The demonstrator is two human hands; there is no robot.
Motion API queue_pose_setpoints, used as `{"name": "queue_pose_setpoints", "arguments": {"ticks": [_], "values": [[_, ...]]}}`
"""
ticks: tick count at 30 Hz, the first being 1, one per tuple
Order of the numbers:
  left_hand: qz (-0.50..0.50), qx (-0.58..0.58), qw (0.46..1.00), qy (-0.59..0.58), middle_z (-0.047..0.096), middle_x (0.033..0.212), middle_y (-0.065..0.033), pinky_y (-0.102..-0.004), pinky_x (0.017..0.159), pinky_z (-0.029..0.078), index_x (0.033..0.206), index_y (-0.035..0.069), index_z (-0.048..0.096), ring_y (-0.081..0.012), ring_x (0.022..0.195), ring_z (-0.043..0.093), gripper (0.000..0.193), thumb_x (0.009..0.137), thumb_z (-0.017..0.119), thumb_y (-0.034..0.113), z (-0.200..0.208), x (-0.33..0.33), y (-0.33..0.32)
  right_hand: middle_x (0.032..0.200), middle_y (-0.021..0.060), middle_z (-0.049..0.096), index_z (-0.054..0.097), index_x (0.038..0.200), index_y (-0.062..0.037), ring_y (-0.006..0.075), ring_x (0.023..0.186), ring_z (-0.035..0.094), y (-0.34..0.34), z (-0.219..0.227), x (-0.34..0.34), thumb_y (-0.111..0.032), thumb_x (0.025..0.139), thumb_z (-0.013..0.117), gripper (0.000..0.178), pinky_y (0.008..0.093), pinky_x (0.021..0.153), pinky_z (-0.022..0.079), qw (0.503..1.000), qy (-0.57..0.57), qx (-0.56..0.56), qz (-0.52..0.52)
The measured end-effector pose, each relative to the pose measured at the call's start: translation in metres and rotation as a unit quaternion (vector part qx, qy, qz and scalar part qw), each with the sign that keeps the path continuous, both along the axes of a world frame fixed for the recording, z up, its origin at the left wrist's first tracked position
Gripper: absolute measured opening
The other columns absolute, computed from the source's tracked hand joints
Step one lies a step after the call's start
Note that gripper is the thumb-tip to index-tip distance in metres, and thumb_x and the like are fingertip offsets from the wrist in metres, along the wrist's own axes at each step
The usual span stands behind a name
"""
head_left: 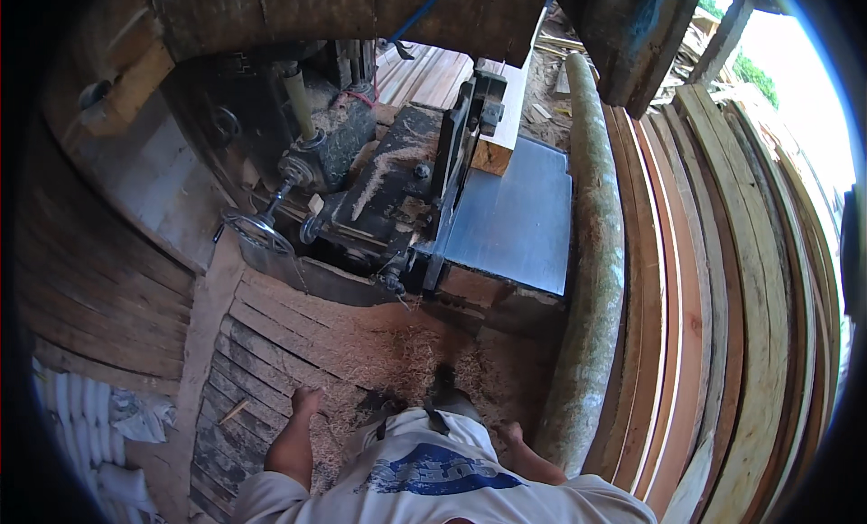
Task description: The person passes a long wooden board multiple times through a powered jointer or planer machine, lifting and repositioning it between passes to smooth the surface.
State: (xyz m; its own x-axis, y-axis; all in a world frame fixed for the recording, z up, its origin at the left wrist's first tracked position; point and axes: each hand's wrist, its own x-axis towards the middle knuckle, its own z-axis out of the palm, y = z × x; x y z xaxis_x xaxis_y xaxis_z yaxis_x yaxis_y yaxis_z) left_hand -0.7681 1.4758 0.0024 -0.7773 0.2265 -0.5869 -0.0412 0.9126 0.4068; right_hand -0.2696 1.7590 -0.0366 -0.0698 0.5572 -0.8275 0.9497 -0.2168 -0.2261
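Grey metal, smooth and flat, tops the right part of the machine, where a square-cut wooden beam lies toward the far end. In front of the machine, over curly shavings, are the left hand and right hand; whether either is spread or curled, I cannot tell. Along the machine's right runs a round, mottled log, hemming in that side, with long rough planks beyond; a spoked wheel juts from the machine's left

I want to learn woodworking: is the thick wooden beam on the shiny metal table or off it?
On: the beam lies on the metal table, its cut end meeting the surface.
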Motion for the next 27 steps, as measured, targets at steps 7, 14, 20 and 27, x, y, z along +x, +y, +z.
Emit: {"name": "queue_pose_setpoints", "arguments": {"ticks": [7,14,20,27], "values": [[-0.152,0.14,0.977,0.049,0.067,0.078,-0.0134,-0.0368,0.068,0.049,0.077,0.003,0.064,-0.025,0.073,0.064,0.043,0.073,0.072,0.045,0.04,-0.026,0.18,0.107,0.0175,0.066,0.067,0.108,-0.0063,0.026,0.102,0.063,-0.134,0.009,0.009,-0.034,0.078,0.065,0.041,0.0335,0.086,0.048,0.968,0.129,0.102,-0.188],[-0.246,0.129,0.96,0.027,0.066,0.085,-0.0148,-0.038,0.074,0.049,0.086,0.004,0.062,-0.028,0.083,0.063,0.046,0.074,0.071,0.047,0.048,0.04,0.198,0.105,0.0141,0.068,0.068,0.104,-0.0033,0.0254,0.098,0.063,-0.229,0.024,0.037,-0.027,0.079,0.064,0.035,0.0324,0.088,0.047,0.944,0.12,0.031,-0.306],[-0.276,0.054,0.96,-0.005,0.066,0.093,-0.0161,-0.0398,0.079,0.048,0.09,0.005,0.063,-0.03,0.09,0.062,0.051,0.073,0.069,0.053,0.001,0.086,0.138,0.104,0.0152,0.066,0.06,0.116,0.0033,0.0228,0.076,0.065,-0.291,0.027,0.057,-0.02,0.083,0.065,0.04,0.0328,0.068,0.053,0.881,0.13,-0.036,-0.454],[-0.095,0.249,0.953,-0.146,0.063,0.079,-0.0037,-0.0251,0.053,0.046,0.089,0.007,0.058,-0.0105,0.066,0.059,0.032,0.082,0.068,0.037,0.039,0.134,0.129,0.104,0.0128,0.064,0.056,0.123,-0.0003,0.0227,0.075,0.062,-0.358,0.026,0.102,-0.019,0.084,0.064,0.044,0.0332,0.063,0.052,0.853,0.154,-0.038,-0.498]]}}
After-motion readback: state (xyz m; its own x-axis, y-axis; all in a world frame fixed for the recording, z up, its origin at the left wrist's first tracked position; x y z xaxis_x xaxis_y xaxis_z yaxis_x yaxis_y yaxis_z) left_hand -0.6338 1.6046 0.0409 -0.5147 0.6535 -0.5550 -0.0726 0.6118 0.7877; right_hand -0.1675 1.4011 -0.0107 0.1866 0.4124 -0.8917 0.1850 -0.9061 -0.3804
